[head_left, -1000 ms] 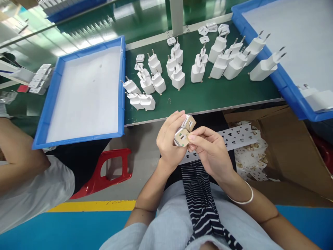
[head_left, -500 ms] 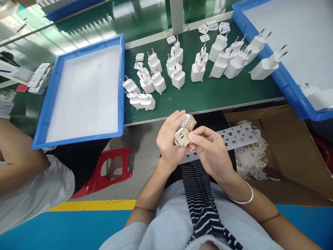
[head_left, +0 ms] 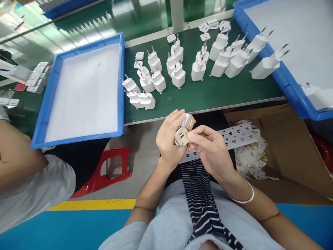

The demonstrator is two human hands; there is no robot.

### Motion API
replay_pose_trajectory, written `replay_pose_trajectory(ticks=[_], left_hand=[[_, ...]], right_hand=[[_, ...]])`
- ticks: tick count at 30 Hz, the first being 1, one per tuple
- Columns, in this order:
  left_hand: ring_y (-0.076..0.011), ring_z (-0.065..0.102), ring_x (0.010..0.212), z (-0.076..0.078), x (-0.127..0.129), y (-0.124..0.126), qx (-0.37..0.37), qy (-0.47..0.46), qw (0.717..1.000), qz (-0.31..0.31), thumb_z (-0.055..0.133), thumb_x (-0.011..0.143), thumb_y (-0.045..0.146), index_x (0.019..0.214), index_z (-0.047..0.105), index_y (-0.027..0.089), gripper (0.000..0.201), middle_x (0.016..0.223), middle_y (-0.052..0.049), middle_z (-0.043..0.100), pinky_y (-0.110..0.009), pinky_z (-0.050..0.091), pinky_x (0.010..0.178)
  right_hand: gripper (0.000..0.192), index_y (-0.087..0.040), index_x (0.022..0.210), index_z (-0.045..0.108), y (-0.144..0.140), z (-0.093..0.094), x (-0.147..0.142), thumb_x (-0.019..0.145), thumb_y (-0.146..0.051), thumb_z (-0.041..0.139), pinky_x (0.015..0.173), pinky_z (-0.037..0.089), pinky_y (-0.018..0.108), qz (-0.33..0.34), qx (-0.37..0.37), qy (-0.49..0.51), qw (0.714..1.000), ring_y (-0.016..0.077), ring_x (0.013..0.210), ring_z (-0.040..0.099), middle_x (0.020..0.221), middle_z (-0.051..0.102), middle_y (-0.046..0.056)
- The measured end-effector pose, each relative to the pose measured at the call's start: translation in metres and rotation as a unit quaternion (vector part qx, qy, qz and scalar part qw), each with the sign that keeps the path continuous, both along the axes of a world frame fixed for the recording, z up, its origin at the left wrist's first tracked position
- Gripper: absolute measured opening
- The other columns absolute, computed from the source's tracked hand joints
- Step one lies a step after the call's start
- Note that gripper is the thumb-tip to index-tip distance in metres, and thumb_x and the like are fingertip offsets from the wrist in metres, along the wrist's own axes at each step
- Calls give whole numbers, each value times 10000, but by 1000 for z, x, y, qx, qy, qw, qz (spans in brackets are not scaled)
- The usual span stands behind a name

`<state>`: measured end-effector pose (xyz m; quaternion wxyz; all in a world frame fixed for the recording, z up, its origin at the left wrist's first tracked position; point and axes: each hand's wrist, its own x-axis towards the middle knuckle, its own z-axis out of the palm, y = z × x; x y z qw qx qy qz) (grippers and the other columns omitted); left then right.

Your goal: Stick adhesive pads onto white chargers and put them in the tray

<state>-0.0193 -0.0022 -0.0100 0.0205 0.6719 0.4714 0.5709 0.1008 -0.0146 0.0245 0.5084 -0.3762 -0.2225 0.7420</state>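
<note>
My left hand (head_left: 169, 139) is wrapped round two white plug chargers, their port ends facing up at me. A tan sticker with a slot cut in it covers the end of the nearer charger (head_left: 181, 136), and the farther charger (head_left: 189, 121) has a similar tan face. At the right edge of the nearer face, the thumb and forefinger of my right hand (head_left: 209, 146) pinch the tan sticker (head_left: 185, 140). My fingers hide the chargers' bodies and prongs. Below my hands, a white strip with rows of dark cutouts (head_left: 238, 136) lies across my lap.
Several white chargers (head_left: 178, 75) stand prongs-up on the green bench (head_left: 182, 100), with small white caps (head_left: 205, 36) behind. Blue trays flank them, one left (head_left: 121, 86) and one right (head_left: 288, 83). A cardboard box (head_left: 293, 149) holds scrap; a red stool (head_left: 114, 177) and another person's arm (head_left: 20, 156) are left.
Hardly anything differs: both hands keep their grip on the chargers and sticker. At far left, the other person's arm has shifted slightly, and small white pieces show beside it.
</note>
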Motion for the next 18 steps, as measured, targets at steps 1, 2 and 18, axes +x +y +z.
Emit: replay_pose_trajectory(ticks=[1,2,18], left_hand=[[-232,721,1162,0,0,0,2,-1,1000,0,694,884,213,1237,663,185,356,1230,-76,752,-403,610,1009],[-231,722,1160,-1,0,0,4,-3,1000,-1,699,876,202,1236,664,181,363,1227,-77,753,-399,610,1008],[-239,719,1160,-4,2,1,-3,-13,1000,14,712,863,182,1242,661,210,383,1229,-68,750,-418,618,985]], right_hand=[[92,-201,711,767,0,0,0,770,-161,826,593,514,171,1,1,-2,1000,57,566,598,608,660,-33],[95,-201,710,766,0,0,0,772,-162,826,594,514,170,4,2,-5,1000,57,568,599,609,661,-34],[96,-197,728,749,-1,-1,-1,785,-180,824,571,514,180,-11,27,-44,999,59,561,608,615,662,-40]])
